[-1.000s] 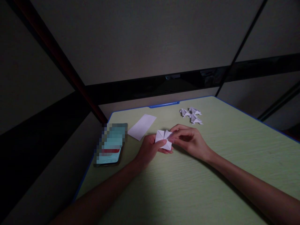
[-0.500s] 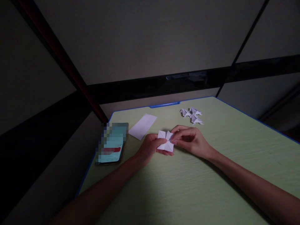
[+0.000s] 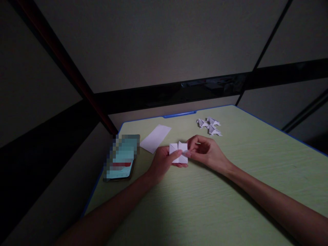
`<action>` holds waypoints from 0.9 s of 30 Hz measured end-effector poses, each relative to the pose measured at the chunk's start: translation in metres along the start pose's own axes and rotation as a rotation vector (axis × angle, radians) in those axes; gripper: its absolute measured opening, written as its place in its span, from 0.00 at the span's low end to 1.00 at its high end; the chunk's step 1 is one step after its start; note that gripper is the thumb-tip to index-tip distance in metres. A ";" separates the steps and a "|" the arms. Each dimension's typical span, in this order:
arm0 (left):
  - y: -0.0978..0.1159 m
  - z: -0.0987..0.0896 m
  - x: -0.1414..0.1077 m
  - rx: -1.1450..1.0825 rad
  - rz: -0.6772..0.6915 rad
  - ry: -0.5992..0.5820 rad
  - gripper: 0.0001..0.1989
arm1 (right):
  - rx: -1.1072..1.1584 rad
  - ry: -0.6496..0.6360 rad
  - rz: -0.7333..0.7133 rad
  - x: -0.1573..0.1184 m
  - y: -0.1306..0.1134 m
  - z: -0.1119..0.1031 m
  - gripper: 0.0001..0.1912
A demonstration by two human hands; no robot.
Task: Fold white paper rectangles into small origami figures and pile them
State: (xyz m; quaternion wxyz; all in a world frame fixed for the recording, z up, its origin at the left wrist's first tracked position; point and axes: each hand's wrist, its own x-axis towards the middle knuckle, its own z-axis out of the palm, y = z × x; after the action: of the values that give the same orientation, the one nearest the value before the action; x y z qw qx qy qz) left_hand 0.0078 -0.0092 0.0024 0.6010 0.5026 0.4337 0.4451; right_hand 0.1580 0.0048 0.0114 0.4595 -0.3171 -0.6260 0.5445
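Note:
A small square of folded white paper (image 3: 182,158) is held just above the table in the middle of the head view, with diagonal creases and a small flap sticking up at its top edge. My left hand (image 3: 163,162) grips it from the left, thumb across its face and fingers underneath. At its right edge, the thumb and forefinger of my right hand (image 3: 205,150) pinch the paper. The right hand's other fingers are curled.
Three folded paper figures (image 3: 211,129) lie together at the back right of the green table (image 3: 246,171). Left of my hands are a flat white paper sheet (image 3: 155,137) and a phone (image 3: 124,157) with a lit, partly blurred screen. A panelled wall (image 3: 164,48) stands behind the blue table edge.
Both hands and the folded paper have shifted slightly left. The paper is now turned more squarely, and its right top flap lies flatter.

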 end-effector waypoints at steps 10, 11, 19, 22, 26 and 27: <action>0.002 0.003 -0.001 0.063 0.036 0.066 0.11 | -0.002 0.045 0.119 0.000 -0.001 0.002 0.08; 0.002 0.003 -0.001 0.067 0.036 0.060 0.12 | 0.027 0.050 0.122 -0.001 0.001 0.002 0.07; 0.000 0.002 0.000 0.087 0.055 0.013 0.13 | 0.121 0.094 0.102 -0.001 0.006 0.002 0.07; 0.000 0.001 0.000 0.095 0.048 -0.007 0.12 | 0.065 0.109 0.095 0.000 0.004 0.002 0.07; 0.000 0.002 -0.001 0.098 0.038 0.001 0.11 | 0.010 0.106 0.106 -0.001 0.001 0.002 0.07; 0.000 0.003 -0.001 0.099 0.036 0.005 0.11 | 0.005 0.104 0.109 -0.001 0.001 0.002 0.07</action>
State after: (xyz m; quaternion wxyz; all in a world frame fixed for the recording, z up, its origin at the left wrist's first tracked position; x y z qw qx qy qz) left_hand 0.0100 -0.0107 0.0028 0.5661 0.5385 0.4476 0.4350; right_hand 0.1568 0.0034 0.0104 0.4619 -0.3776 -0.5817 0.5528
